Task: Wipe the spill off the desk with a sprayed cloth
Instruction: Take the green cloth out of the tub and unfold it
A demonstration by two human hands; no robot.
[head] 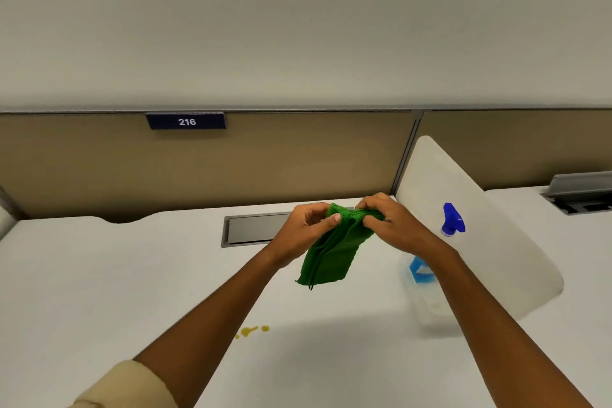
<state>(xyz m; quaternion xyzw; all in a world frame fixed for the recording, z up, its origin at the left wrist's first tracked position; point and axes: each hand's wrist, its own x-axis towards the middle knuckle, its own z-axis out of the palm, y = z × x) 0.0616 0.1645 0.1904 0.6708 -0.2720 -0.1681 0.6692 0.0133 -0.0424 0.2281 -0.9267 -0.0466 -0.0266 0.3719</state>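
Pale wall fills the upper half of the view, and below it a tan cubicle partition (265, 162) carries a dark nameplate (186, 121) reading 216. White desk (99, 275) spreads beneath, with a grey cable hatch (251, 228) set into its far edge and a white rounded divider panel (463, 225) standing at the right.

Both forearms reach out over the desk. The left hand (304, 232) and the right hand (387, 222) each pinch the top edge of a green cloth (331, 255), which hangs folded in the air between them, clear of the surface. A clear spray bottle (427, 295) with a blue trigger head (453, 219) stands just right of the right forearm, untouched by either hand.

Nearest the camera, the spill (252, 330) lies as a few small yellow-brown drops on the desk, well apart from the cloth and apparently undisturbed.

My judgement is that the task is at an early stage: the cloth is in hand and being arranged, but whether it is already dampened cannot be told. Wiping itself remains wholly to do.
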